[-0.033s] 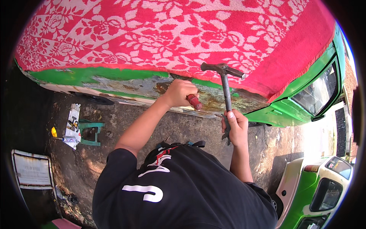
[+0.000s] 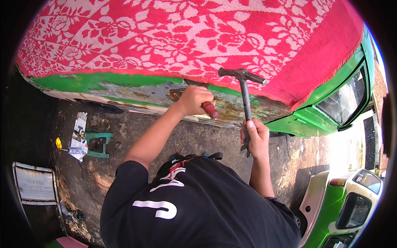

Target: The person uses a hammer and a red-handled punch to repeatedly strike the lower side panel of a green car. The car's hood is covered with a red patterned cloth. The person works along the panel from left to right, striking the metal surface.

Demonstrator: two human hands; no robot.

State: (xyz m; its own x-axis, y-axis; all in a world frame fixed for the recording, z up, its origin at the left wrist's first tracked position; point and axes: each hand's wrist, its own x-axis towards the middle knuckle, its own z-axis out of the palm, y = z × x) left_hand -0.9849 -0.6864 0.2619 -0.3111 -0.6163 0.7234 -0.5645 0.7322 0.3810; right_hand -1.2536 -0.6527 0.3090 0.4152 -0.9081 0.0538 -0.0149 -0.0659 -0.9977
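My left hand (image 2: 194, 100) is closed round a tool with a red handle (image 2: 211, 110). The handle's end pokes out of my fist; the tool's working end is hidden. This fist is against the side of a green vehicle (image 2: 93, 82), at a stretch of worn, rusty-brown and grey metal (image 2: 235, 108). In my right hand (image 2: 258, 136) is a hammer (image 2: 245, 95), gripped low on its metal shaft with the head up. The hammer's head overlaps the lower part of a red and pink floral cloth (image 2: 198, 37) draped over the vehicle, and is apart from the red handle.
Left on the rough ground, a small green stool (image 2: 99, 144) stands beside a printed sheet (image 2: 80, 134) with a can (image 2: 74, 151) on it. A white framed panel (image 2: 37, 184) is at the lower left. Another green and white vehicle (image 2: 339, 206) is parked at the lower right.
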